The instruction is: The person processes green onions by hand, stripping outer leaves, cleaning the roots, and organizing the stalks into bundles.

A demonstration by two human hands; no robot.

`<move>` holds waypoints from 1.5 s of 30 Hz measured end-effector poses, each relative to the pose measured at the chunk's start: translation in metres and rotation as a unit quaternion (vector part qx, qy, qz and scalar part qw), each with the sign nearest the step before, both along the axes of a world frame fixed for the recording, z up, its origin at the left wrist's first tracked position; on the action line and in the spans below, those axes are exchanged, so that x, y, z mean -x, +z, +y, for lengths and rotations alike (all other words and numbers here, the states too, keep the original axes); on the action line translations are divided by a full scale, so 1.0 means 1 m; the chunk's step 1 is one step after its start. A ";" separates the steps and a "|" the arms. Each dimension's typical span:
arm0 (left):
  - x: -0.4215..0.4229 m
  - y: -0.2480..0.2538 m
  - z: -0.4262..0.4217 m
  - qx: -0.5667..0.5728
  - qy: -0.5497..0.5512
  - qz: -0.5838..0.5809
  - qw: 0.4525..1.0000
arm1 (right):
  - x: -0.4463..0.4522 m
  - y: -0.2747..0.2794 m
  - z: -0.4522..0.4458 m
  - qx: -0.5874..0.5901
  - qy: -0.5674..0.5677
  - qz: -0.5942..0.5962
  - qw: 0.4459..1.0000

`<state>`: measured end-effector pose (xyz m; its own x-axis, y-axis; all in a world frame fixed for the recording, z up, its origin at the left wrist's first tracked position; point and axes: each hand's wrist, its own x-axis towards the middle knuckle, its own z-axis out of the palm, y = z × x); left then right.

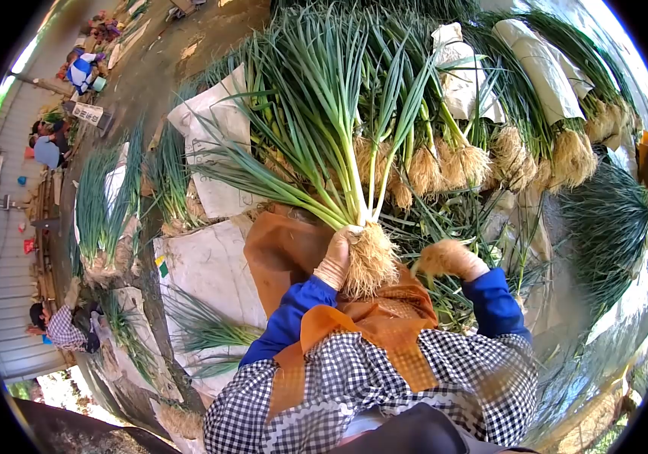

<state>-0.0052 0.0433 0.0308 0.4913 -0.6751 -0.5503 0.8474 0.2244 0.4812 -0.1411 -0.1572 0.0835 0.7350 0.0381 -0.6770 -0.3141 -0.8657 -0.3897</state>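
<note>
My left hand (336, 259) is wrapped round the lower stems of a bunch of green onions (354, 178), just above its pale, shaggy roots (371, 261). The long green leaves fan upward and to the left. My right hand (449, 259), smeared by motion, is to the right of the roots and apart from them; its fingers cannot be made out. An orange-brown apron (282, 246) lies under the bunch. Loose leaves and trimmings (445, 299) lie below and around my right hand.
Rooted onion bundles (422, 170) stand in a row ahead, some wrapped in white sacking (539, 68). More lie on the right (607, 227) and left (101, 219). A white sack (214, 280) holds a small bunch (214, 325). Several people sit at the far left.
</note>
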 end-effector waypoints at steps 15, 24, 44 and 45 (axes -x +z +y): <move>0.008 -0.032 -0.007 -0.074 -0.017 -0.258 0.963 | -0.068 0.017 0.042 -0.334 -0.126 -0.253 0.899; 0.004 -0.026 -0.015 -0.050 -0.016 -0.062 0.997 | -0.054 0.013 0.018 0.036 -0.032 -0.447 0.893; -0.024 0.025 0.016 0.079 -0.081 0.036 0.993 | -0.036 -0.095 -0.107 0.244 -0.036 -0.289 0.925; -0.029 0.037 0.019 0.103 -0.060 0.030 0.992 | -0.063 -0.037 -0.092 0.158 -0.272 -0.264 0.912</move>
